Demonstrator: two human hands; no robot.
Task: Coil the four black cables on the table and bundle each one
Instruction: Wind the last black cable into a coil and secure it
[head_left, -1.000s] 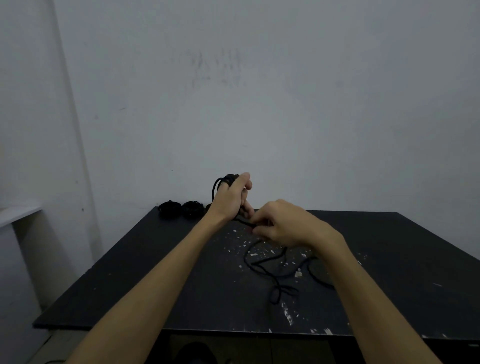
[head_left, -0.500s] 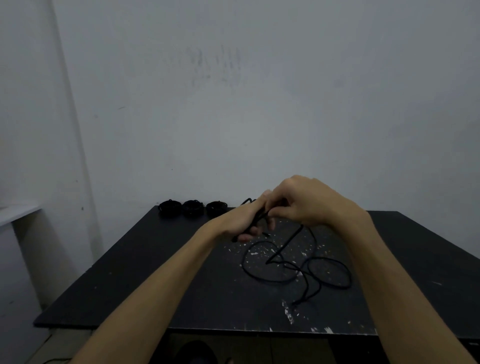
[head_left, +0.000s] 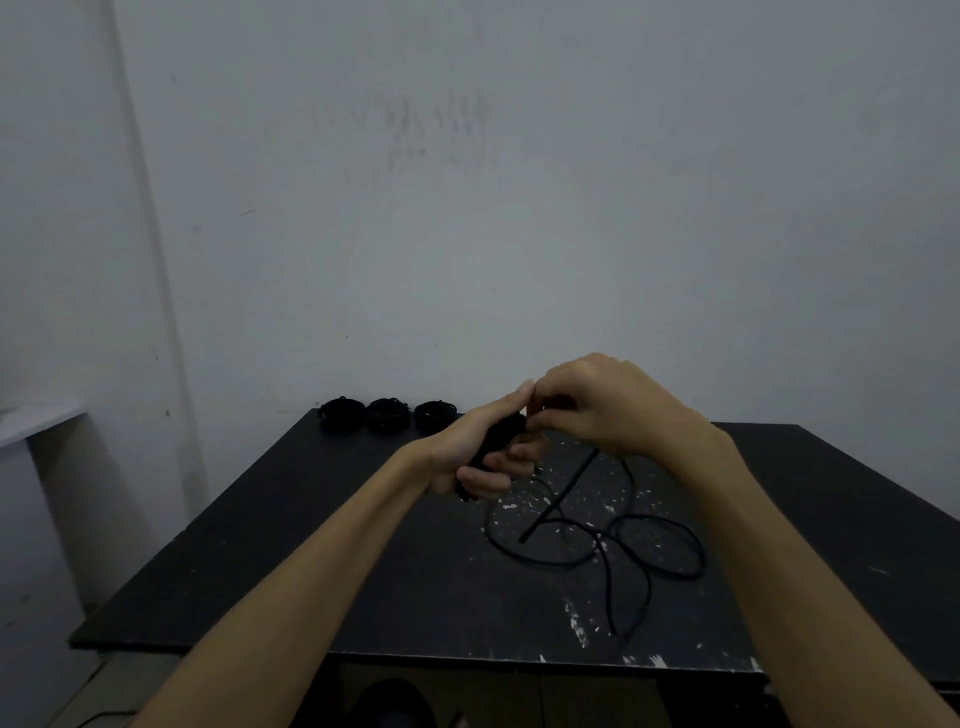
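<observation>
- Grey plaster wall (head_left: 519, 208) rises behind 1 black table (head_left: 291, 561) flecked with white chipped paint.
- 3 coiled cable bundles (head_left: 387, 413) sit in a row at the table's far left edge, just beside one another.
- 1 loose black cable (head_left: 597, 540) lies partly uncoiled on the table's middle, in about 2 open loops, with a tail running toward the near edge.
- 2 bare hands meet above the table, touching.
- Left hand (head_left: 483, 447) has its fingers curled around a small wound bunch of the same cable, long axis slanting from near-left up to far-right.
- Right hand (head_left: 597, 405) pinches the cable at the bunch's upper end; 1 straight strand slants down from it to the loops.
</observation>
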